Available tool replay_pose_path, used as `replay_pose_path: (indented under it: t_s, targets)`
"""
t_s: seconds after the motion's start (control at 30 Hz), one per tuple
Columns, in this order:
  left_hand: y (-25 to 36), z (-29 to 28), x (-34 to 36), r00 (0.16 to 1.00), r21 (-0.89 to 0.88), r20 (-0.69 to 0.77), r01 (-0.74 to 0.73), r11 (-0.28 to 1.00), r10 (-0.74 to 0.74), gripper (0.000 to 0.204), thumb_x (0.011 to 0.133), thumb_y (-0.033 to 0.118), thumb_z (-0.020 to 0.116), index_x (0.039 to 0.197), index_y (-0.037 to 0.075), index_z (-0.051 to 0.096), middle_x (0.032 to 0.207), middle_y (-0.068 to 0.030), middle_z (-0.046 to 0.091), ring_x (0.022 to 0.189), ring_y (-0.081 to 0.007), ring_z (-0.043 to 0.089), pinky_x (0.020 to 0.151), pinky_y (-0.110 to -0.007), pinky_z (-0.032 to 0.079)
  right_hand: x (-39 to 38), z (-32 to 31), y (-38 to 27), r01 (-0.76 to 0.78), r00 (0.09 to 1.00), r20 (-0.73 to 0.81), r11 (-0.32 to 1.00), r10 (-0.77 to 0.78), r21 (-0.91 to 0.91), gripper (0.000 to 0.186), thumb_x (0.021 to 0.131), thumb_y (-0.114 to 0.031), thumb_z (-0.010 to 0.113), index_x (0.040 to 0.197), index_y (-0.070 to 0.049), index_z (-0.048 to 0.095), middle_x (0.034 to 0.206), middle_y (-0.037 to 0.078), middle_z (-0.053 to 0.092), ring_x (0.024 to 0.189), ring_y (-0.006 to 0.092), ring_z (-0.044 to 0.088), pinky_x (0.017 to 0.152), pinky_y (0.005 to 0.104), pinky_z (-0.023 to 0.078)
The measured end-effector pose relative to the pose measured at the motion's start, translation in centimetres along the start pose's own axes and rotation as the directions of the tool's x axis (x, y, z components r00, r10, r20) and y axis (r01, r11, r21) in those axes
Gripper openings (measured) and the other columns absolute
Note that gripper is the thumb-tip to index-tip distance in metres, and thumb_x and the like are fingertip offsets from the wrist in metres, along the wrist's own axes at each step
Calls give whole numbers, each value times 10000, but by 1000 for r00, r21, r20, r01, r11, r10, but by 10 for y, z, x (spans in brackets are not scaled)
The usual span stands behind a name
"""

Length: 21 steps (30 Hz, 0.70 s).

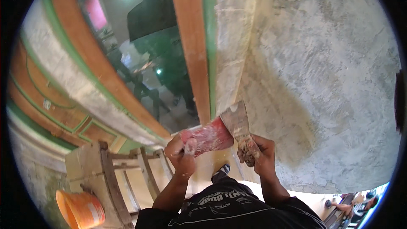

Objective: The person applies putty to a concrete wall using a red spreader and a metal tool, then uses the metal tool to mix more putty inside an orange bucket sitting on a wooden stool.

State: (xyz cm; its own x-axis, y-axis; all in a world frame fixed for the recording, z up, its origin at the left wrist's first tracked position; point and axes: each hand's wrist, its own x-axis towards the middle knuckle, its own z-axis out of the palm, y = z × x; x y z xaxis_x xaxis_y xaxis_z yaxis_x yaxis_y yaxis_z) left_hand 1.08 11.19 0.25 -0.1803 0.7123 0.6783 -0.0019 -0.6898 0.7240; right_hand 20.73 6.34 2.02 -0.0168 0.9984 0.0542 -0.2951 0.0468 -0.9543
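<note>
My left hand (177,154) is closed on one end of a red flat spreader (212,135), whose face is smeared with whitish putty. In my right hand (264,154) is a putty knife (235,119), gripped by its putty-caked handle, with the wide grey metal blade pointing up. The blade's edge meets the right end of the red spreader. Both tools are held in front of my body, before the window's lower right corner. My fingers partly hide both grips.
A grey, patchy plastered wall (330,68) fills the right side. Left of it is a window pane (157,59) in a brown wooden frame (190,29) with green edging. At lower left stand a wooden ladder-like structure (111,182) and an orange bucket (80,210). A person (360,208) sits at far lower right.
</note>
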Motion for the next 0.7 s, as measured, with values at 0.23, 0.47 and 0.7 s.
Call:
replay_pose_path:
  t_s: [0.23, 0.47, 0.7]
  targets:
    - [79, -82, -72, 701, -589, -253, 434, 681, -666, 208, 920, 115, 555, 1025, -57, 607, 941, -99, 660, 819, -174, 648, 751, -317, 531, -50, 61, 35, 188, 980, 121, 925, -156, -330, 233, 824, -92, 667, 1014, 42, 648, 787, 90, 605, 637, 139, 553, 547, 234, 422]
    - [173, -160, -162, 619, -342, -668, 238, 909, -414, 203, 924, 95, 539, 1047, -49, 614, 938, -82, 661, 793, -133, 618, 720, -273, 492, -112, 78, 134, 297, 939, 275, 894, -209, -335, 372, 767, 119, 634, 1127, 22, 631, 970, 49, 563, 819, 131, 550, 689, 241, 458]
    - [232, -242, -217, 466, -7, -854, 438, 899, -233, 200, 892, 46, 527, 1062, -35, 592, 753, -14, 595, 494, -18, 417, 424, -185, 299, -146, 93, 168, -171, 907, 308, 919, 287, -354, 327, 897, -44, 580, 1219, 12, 583, 710, -22, 517, 585, 41, 445, 504, 201, 352]
